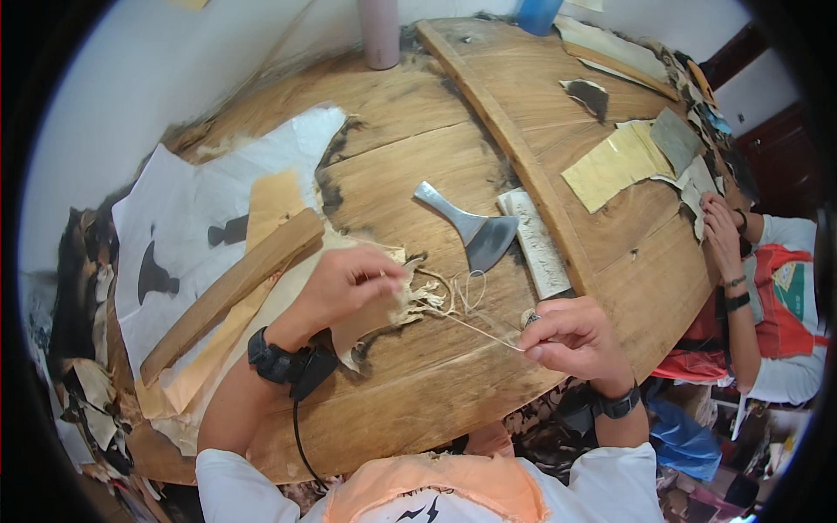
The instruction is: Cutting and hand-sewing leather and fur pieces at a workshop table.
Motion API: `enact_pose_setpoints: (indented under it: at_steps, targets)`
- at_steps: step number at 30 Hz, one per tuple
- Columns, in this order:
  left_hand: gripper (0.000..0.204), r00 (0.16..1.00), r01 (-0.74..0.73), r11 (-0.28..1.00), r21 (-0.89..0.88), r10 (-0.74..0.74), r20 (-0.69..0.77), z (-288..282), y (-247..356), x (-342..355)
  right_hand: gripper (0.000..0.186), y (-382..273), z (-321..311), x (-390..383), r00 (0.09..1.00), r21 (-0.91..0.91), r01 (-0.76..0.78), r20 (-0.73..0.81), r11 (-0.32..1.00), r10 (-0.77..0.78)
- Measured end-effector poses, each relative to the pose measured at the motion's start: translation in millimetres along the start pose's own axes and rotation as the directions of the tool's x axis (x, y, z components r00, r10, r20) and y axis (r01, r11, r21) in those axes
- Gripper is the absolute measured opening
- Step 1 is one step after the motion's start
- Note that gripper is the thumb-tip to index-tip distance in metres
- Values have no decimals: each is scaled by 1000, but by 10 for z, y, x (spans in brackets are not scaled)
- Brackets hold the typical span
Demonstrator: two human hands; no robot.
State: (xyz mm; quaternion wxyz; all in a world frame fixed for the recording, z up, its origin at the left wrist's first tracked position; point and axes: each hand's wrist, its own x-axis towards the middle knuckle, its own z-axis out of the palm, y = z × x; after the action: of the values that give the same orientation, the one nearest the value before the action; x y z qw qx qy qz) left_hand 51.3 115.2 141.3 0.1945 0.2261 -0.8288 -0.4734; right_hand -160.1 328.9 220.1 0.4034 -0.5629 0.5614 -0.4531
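Note:
My right hand (571,340) pinches the end of a pale thread (484,331), drawn taut from the frayed edge of a cream hide (370,327). At that same edge, over the hide, my left hand (357,279) is closed with thumb and fingers together; what they pinch is too small to make out. Loose loops of thread (472,292) lie on the wood between my hands. Just beyond them rests a metal knife (475,231) with a broad curved blade, beside a whitish worn block (536,248).
A wooden strip (514,148) crosses the table (392,166). A wooden bar (231,292) lies over white paper (196,187) at left. Yellow sheets (610,166) lie at right, near a co-worker's hands (722,231). A pink bottle (379,35) and a blue container (538,16) stand behind.

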Motion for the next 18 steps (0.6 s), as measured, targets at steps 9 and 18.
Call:
enact_pose_setpoints:
  at_steps: [9, 18]
  targets:
    - [12, 905, 339, 932, -130, -285, 315, 131, -71, 107, 13, 21, -27, -172, 990, -220, -31, -144, 975, -1]
    - [13, 875, 468, 689, -554, -450, 179, 5, 27, 27, 14, -37, 295, 17, 996, -340, 73, 71, 938, -52]
